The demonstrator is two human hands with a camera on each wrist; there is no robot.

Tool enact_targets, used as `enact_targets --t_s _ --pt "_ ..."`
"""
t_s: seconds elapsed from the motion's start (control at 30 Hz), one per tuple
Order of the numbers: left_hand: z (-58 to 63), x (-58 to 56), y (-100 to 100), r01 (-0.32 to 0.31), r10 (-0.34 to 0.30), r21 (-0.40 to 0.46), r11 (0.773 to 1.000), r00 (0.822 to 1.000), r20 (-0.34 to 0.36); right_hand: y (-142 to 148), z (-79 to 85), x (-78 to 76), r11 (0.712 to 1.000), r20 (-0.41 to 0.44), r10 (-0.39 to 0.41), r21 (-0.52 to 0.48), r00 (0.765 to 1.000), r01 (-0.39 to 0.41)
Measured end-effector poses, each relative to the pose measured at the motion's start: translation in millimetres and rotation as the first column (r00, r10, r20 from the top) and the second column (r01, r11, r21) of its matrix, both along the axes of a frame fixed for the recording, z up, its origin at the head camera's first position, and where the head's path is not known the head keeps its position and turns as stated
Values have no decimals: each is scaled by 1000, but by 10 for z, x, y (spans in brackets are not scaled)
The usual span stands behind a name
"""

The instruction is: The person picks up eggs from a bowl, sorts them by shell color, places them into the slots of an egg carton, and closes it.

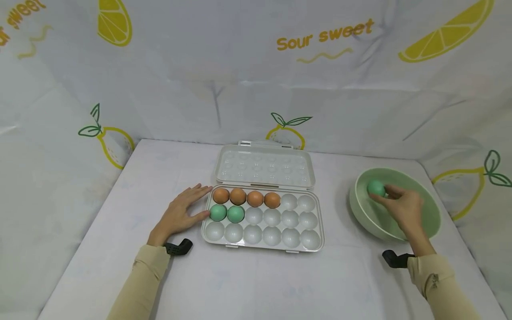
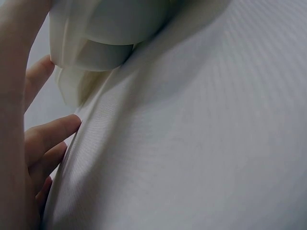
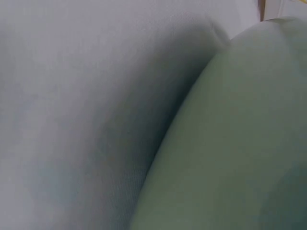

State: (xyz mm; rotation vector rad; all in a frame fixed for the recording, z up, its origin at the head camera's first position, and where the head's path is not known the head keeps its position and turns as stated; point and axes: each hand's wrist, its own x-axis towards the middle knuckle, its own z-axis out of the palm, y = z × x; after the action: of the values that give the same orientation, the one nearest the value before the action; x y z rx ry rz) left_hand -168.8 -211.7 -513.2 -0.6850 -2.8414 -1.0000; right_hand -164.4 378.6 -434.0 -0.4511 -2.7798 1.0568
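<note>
My right hand (image 1: 402, 209) pinches a green egg (image 1: 376, 188) between thumb and fingers, inside the rim of a light green bowl (image 1: 430, 222). In the right wrist view the bowl's outer wall (image 3: 230, 124) fills the right side; the hand is out of sight there. My left hand (image 1: 180, 215) rests at the left edge of an egg tray (image 1: 262, 246), fingers spread and thumb by its side. Several brown eggs (image 1: 255, 198) sit in the tray's back row. Two green eggs (image 1: 235, 214) sit at the left of its middle row.
The tray's clear lid (image 1: 266, 166) lies folded open behind it, near the back edge of the white table (image 1: 256, 284). A lemon-print cloth (image 1: 240, 98) hangs behind the table and at both sides. Both wrists carry black camera mounts (image 1: 180, 247).
</note>
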Motion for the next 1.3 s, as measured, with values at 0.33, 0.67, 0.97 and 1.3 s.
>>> enact_targets --t_s 0.33,0.67,0.97,1.3 --pt "6 -26 16 5 -5 1 1000 1000 -6 3 -22 -112 992 5 118 35 993 -118" --pt "19 -27 21 4 -4 2 1000 1000 1 18 -104 -155 928 -131 366 -23 921 -372" --pt "-4 -9 8 -4 5 -11 1000 1000 9 -14 -145 -122 897 -303 397 -75 866 -437" --pt "4 6 11 -2 2 -15 1000 1000 8 -48 -105 -58 904 -349 338 -138 874 -405"
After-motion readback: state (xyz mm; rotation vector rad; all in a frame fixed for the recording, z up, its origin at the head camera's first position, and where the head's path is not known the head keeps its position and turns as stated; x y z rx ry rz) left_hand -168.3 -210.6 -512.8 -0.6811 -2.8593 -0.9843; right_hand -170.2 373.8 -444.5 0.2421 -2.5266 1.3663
